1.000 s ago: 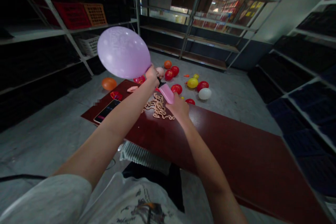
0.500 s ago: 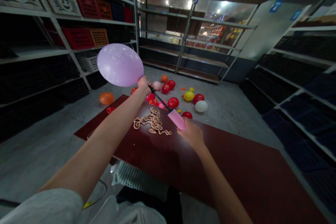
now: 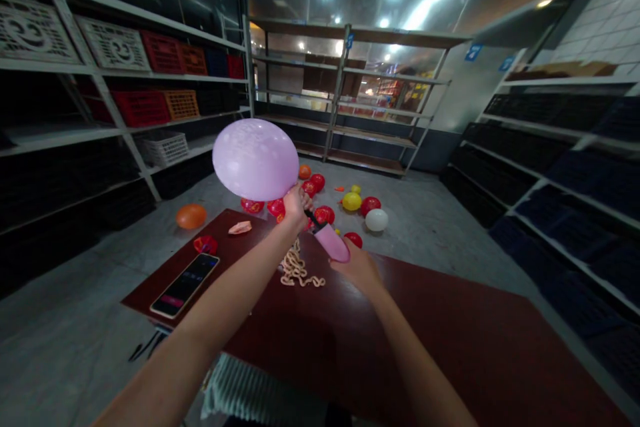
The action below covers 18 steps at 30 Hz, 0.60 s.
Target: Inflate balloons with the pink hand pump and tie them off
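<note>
A blown-up lilac balloon (image 3: 255,159) hangs in the air above the dark red table (image 3: 450,333). My left hand (image 3: 296,204) is closed round its neck where the black nozzle of a pink hand pump (image 3: 331,242) goes in. My right hand (image 3: 359,269) grips the pump's pink body from below. Just under the hands lies a tangle of beige chain links (image 3: 298,271) on the table.
A phone (image 3: 185,284) lies at the table's left end, with limp balloons (image 3: 205,244) near it. Several red, yellow, white and orange balloons (image 3: 376,219) sit on the concrete floor beyond. Metal shelves with crates line both sides and the back.
The pump was pulled out long half a second ago and is now pushed in short. The balloon has shifted right and lower in view as my head tilted up.
</note>
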Each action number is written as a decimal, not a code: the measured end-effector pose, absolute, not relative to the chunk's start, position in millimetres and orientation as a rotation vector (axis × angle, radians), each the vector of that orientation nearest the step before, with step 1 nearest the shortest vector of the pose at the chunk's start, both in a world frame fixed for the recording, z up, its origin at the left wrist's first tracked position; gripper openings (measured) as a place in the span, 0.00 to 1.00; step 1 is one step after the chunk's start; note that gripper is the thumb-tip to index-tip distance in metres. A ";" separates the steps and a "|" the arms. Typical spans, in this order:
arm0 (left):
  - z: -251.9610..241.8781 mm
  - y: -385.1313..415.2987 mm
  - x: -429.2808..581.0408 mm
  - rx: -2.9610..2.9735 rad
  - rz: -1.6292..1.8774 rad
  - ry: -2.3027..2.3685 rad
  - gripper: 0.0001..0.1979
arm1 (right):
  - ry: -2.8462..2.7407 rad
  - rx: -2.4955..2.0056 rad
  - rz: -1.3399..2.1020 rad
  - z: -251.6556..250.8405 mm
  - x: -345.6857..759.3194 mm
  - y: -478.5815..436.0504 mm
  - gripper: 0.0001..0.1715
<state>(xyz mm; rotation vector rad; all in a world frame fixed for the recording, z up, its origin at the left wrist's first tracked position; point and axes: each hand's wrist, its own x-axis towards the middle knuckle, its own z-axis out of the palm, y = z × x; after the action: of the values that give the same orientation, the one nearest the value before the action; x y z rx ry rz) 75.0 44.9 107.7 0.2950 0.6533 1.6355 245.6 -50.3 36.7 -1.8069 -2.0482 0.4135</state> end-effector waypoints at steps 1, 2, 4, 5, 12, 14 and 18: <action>106.0 44.6 78.1 0.303 1.634 0.654 0.23 | -2.039 -1.797 0.401 39.3 239.9 -46.4 0.27; 105.2 44.9 79.9 0.310 1.636 0.654 0.23 | -2.032 -1.797 0.379 41.9 235.2 -42.9 0.28; 105.7 46.4 79.9 0.321 1.648 0.650 0.23 | -2.031 -1.801 0.337 46.2 228.8 -37.6 0.29; 106.8 47.5 78.7 0.325 1.657 0.647 0.23 | -2.038 -1.800 0.322 47.6 227.0 -35.9 0.30; 113.8 51.8 66.8 0.279 1.752 0.625 0.22 | -2.116 -1.839 0.052 46.2 226.6 -29.1 0.29; 113.5 54.0 63.1 0.256 1.788 0.614 0.22 | -2.130 -1.835 -0.057 43.3 229.7 -28.0 0.31; 108.9 65.1 48.7 0.213 1.807 0.610 0.21 | -2.167 -1.823 -0.158 32.9 242.3 -31.3 0.30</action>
<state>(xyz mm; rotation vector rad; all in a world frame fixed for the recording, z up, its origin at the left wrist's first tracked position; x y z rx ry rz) 48.7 65.1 108.9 0.2131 0.6095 1.8075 242.3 -31.3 32.9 -1.8228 -2.1670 -0.1580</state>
